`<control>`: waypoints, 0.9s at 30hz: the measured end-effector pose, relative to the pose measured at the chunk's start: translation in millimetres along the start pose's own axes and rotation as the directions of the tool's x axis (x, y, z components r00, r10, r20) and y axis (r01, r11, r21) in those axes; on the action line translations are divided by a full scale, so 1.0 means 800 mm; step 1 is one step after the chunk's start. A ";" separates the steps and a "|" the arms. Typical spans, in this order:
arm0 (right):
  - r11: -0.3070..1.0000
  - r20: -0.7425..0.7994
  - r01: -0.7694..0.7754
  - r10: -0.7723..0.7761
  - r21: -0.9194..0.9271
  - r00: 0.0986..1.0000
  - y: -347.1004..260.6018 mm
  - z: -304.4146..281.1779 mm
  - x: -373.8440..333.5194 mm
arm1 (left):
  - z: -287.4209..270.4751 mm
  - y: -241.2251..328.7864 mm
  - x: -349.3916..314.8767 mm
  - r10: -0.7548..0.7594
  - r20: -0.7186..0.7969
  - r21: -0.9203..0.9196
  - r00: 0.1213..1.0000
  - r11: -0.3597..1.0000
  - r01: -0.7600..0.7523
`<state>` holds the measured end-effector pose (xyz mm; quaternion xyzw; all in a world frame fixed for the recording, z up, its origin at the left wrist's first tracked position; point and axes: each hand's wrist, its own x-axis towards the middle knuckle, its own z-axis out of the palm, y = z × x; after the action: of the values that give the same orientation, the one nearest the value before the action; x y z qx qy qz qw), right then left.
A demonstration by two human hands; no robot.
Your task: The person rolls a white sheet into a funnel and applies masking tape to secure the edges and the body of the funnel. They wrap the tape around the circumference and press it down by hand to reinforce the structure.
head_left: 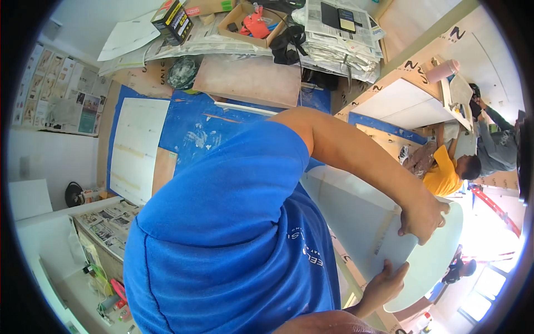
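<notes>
A large grey-blue sheet [361, 214] slants down to the right in front of my torso, a tan strip running across it. My left hand [421, 220] reaches over from above, its fingers bent round the sheet's far end. Lower down, my right hand [384, 285] grips the edge near the same end, thumb on the face and the other fingers partly hidden. Just past both hands lies a pale green, round-edged surface [436, 261]; I cannot tell whether it is part of the same sheet. My blue sleeve and shirt hide much of the middle.
Newspaper stacks [339, 53], an open cardboard box [250, 25] and a pinkish board [247, 80] are at the top. A white panel [139, 147] lies on blue floor covering [194, 131]. At right are a person in yellow [445, 170], other people and a red ladder [495, 209].
</notes>
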<state>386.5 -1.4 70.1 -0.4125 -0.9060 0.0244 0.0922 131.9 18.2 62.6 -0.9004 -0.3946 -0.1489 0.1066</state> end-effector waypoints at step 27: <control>0.970 0.027 -0.132 0.141 -0.204 0.990 -0.019 0.044 0.032 | 0.103 0.019 -0.968 -0.768 -0.509 -0.541 -0.388 -0.065 0.838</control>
<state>352.1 8.6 40.9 -0.4804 -0.8750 -0.0530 0.0294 -340.6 -491.8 -287.9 -0.1441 -0.8369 -0.5066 0.1490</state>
